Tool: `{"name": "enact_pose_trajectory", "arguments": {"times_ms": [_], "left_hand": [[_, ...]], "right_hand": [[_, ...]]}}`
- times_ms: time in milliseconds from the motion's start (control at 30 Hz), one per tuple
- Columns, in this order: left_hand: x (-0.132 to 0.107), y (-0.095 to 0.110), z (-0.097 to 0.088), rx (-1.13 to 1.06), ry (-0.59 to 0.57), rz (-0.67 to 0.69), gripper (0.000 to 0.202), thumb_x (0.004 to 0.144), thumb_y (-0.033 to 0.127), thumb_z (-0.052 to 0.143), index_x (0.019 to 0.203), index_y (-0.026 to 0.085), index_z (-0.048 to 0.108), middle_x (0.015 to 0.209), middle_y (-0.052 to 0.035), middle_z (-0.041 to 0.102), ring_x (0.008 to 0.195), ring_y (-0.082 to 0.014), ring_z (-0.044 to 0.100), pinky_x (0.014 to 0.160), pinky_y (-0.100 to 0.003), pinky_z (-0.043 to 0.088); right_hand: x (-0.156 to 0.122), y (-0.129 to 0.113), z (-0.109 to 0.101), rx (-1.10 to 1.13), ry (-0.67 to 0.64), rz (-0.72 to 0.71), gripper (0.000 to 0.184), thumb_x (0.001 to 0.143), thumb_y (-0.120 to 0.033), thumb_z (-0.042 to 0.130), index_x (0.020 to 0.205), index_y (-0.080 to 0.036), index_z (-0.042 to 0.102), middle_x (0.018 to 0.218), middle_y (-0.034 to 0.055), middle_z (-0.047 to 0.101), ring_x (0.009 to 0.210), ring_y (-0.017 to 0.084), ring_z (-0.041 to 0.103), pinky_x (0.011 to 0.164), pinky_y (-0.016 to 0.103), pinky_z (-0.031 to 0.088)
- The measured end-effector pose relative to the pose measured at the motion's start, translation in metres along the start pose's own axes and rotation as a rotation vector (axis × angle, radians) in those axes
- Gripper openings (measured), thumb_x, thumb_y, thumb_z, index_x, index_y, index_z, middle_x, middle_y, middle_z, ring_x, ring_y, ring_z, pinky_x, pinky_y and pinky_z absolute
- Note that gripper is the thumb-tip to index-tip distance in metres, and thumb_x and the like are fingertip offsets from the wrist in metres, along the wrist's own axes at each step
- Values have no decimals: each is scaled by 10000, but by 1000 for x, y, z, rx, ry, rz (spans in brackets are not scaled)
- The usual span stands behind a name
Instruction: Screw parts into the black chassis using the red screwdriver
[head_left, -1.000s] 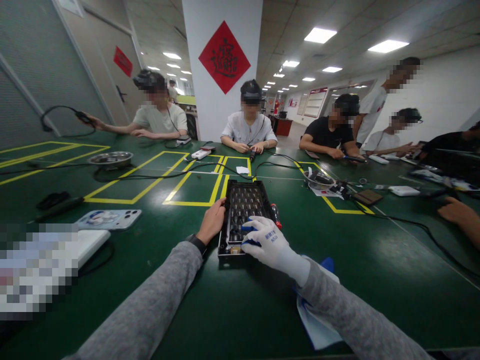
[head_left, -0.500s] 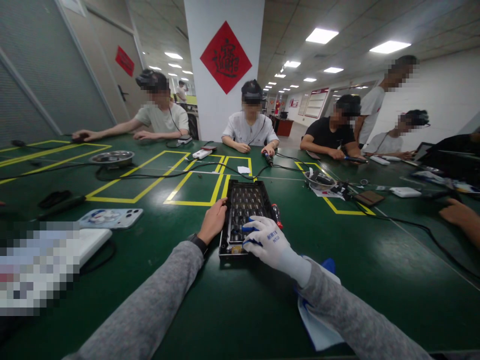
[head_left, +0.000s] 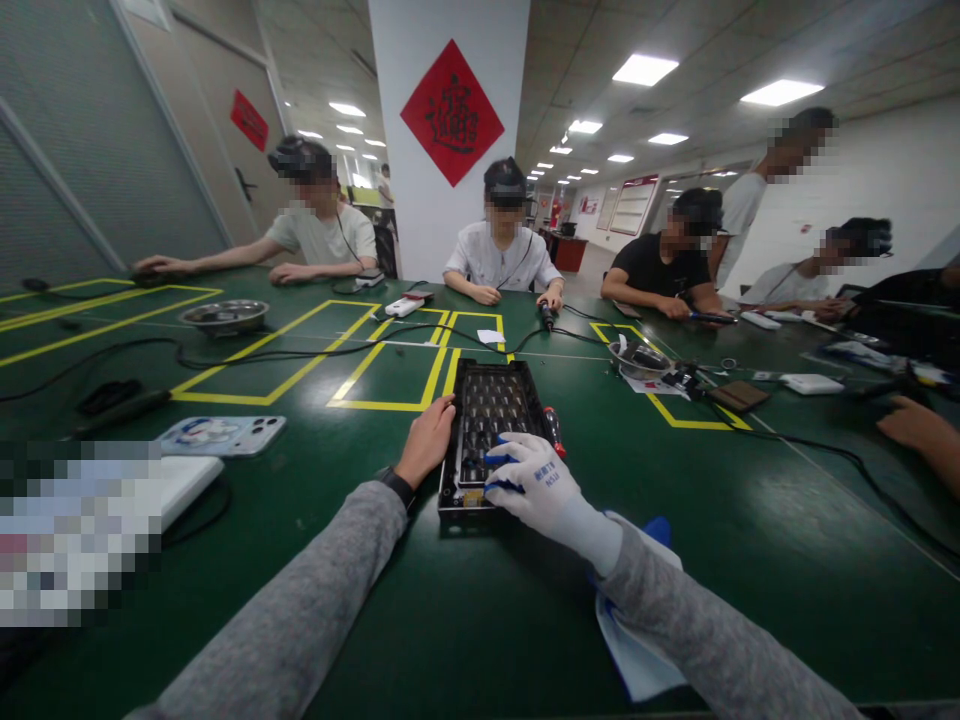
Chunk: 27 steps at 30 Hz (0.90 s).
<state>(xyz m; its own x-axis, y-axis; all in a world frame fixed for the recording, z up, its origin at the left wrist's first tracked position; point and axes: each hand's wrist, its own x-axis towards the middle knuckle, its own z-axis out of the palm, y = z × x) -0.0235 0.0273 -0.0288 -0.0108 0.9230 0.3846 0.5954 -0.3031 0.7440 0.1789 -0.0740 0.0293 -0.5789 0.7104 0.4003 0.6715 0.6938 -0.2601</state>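
A black rectangular case [head_left: 532, 378] lies in front of me, its inner panel [head_left: 491, 405] covered in rows of small shiny pieces. My bare left hand [head_left: 426, 442] is closed on the case's left edge, thumb along the rim. Over the near right part reaches my right hand [head_left: 541, 485], in a white glove with blue coating; its bent fingers are apart, with the tips at the panel. Whether anything small sits beneath those fingertips is hidden. A red-and-clear handled tool [head_left: 553, 430] lies against the case's right side. Below my right forearm is a loose white-and-blue glove [head_left: 637, 640].
On the green table [head_left: 360, 620], a phone [head_left: 221, 436] and a partly blurred-out white box [head_left: 191, 480] lie left. Metal bowls [head_left: 225, 316] stand farther off, one holding dark parts [head_left: 637, 357]. Black cables [head_left: 315, 348] cross beyond the case. Several people sit opposite.
My hands and the case stay in place. Across the table, the person in the middle has shifted the dark tool in their hand slightly.
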Motion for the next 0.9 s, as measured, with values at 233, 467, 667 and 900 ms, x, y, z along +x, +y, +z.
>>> {"name": "enact_pose_trajectory", "arguments": {"times_ms": [233, 467, 667, 900], "left_hand": [[-1, 2, -1, 4, -3, -3, 434, 895, 386, 285, 1194, 179, 522, 1246, -66, 544, 1150, -193, 490, 1018, -344, 335], [-2, 3, -2, 5, -3, -2, 433, 897, 390, 284, 1193, 181, 521, 1248, -65, 543, 1152, -191, 488, 1019, -345, 331], [-1, 0, -1, 16, -2, 15, 443, 901, 401, 272, 1196, 178, 516, 1240, -71, 547, 1146, -196, 491, 1013, -353, 337], [-1, 1, -1, 17, 0, -2, 438, 899, 399, 281, 1193, 183, 522, 1241, -66, 548, 1149, -194, 490, 1016, -350, 336]], "right_hand": [[0, -4, -4, 9, -12, 6, 162, 804, -344, 563, 822, -255, 697, 1097, -10, 627, 1171, 215, 429, 989, 418, 294], [0, -3, -3, 17, -3, 11, 163, 799, -351, 569, 830, -256, 697, 1106, 2, 620, 1176, 220, 425, 991, 426, 289], [0, -1, 0, 8, -1, 15, 174, 784, -376, 584, 841, -256, 697, 1091, 5, 627, 1170, 222, 429, 980, 414, 299], [0, -1, 0, -3, -9, -2, 180, 808, -356, 558, 836, -244, 696, 1079, 13, 630, 1157, 221, 438, 973, 414, 304]]}}
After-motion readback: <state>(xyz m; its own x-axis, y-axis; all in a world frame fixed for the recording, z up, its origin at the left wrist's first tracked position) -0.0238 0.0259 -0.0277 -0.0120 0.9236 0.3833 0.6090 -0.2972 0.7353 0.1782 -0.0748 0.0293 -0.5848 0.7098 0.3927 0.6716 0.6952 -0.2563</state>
